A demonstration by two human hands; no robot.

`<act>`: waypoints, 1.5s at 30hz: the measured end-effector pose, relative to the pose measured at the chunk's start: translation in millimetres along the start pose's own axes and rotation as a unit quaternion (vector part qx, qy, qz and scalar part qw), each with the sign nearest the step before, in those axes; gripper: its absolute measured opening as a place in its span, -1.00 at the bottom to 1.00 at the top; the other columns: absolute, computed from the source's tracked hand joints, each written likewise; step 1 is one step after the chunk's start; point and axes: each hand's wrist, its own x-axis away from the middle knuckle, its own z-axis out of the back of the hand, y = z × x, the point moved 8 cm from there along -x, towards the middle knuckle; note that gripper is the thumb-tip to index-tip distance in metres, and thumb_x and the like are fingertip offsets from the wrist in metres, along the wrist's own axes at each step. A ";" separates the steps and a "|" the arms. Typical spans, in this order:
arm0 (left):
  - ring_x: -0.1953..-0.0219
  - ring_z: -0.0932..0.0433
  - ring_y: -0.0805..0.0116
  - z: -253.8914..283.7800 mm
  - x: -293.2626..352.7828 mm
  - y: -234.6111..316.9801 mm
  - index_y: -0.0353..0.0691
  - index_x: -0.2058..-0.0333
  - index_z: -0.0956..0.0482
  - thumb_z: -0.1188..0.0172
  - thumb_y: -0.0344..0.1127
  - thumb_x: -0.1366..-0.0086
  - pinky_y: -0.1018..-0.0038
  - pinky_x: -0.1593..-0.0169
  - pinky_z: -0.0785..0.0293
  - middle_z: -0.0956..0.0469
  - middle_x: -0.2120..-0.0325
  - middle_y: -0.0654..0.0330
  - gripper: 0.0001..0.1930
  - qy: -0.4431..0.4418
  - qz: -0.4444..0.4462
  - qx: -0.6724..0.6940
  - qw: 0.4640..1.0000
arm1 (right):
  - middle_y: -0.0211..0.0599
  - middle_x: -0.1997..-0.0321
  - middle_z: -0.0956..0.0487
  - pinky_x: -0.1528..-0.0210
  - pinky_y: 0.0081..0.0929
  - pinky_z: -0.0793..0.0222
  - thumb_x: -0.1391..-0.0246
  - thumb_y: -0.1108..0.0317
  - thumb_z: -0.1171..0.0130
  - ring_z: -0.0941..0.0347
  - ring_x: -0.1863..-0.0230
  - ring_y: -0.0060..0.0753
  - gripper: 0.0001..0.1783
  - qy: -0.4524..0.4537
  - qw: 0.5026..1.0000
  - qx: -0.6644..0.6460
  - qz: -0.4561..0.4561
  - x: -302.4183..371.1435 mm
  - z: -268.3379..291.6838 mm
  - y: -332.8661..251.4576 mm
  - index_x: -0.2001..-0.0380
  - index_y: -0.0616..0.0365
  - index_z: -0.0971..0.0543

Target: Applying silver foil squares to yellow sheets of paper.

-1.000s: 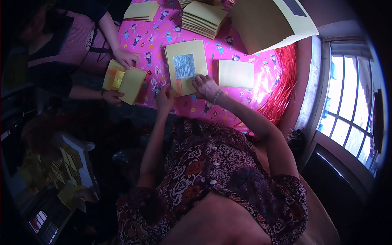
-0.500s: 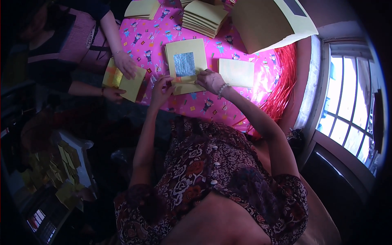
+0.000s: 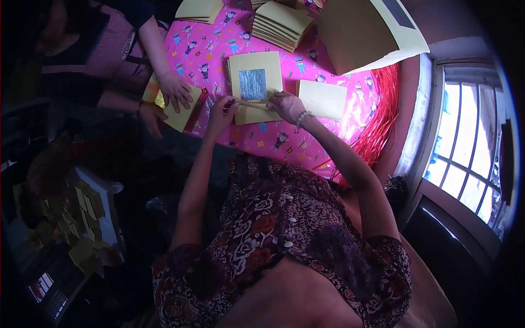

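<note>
A small stack of yellow paper sheets (image 3: 256,60) lies before me, the top one bearing a silver foil square (image 3: 252,85). The near edge of this top sheet is turned up into a narrow fold (image 3: 252,104) that stretches between my hands. My left hand (image 3: 222,112) pinches the fold's left end, and my right hand (image 3: 287,106) grips its right end, a bead bracelet round the wrist. Just right of my right hand lies another pale yellow paper pile (image 3: 322,99). My fingertips partly cover the folded edge.
The pink patterned tablecloth (image 3: 279,141) covers the table. Folded yellow papers (image 3: 280,27) are stacked at the back, beside a large cardboard box (image 3: 366,38). Red strands (image 3: 383,115) hang along the right edge. At left, a co-worker's hands (image 3: 175,90) rest at another yellow stack (image 3: 183,116).
My hands have lifted the near edge of the yellow sheet up towards the foil. The co-worker's lower hand has come off its stack. The view has shifted slightly.
</note>
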 end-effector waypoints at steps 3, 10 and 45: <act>0.30 -0.56 0.43 -0.2 3.7 -0.6 -0.27 0.19 -0.46 -0.14 -0.40 -0.20 0.53 0.27 -0.46 -0.52 0.35 0.18 -0.80 -0.019 -0.010 -0.006 1.000 | -0.20 0.30 -0.49 0.07 -0.26 -0.34 -0.13 0.15 0.01 -0.41 0.17 -0.09 -0.70 0.012 1.000 -0.013 -0.001 0.9 2.3 -0.5 0.40 0.15 -0.56; 0.21 -0.56 0.41 -4.2 11.5 -2.8 -0.28 0.13 -0.43 -0.12 -0.53 -0.16 0.53 0.16 -0.49 -0.53 0.29 0.17 -0.73 -0.028 -0.011 0.061 0.998 | -0.21 0.29 -0.49 0.06 -0.27 -0.34 -0.13 0.16 0.01 -0.40 0.15 -0.10 -0.71 0.013 1.000 0.004 0.003 0.1 3.9 -2.0 0.40 0.14 -0.56; 0.53 -0.56 0.24 12.4 -101.2 -14.9 -0.28 0.26 -0.38 -0.17 -0.26 -0.18 0.40 0.45 -0.39 -0.57 0.54 0.07 -0.74 -0.022 -0.033 -0.074 0.996 | 0.12 0.34 -0.40 0.26 -0.08 -0.34 -0.06 0.28 -0.10 -0.39 0.31 0.14 -0.71 0.189 0.939 -0.143 -0.249 -37.8 36.5 57.1 0.34 0.32 -0.36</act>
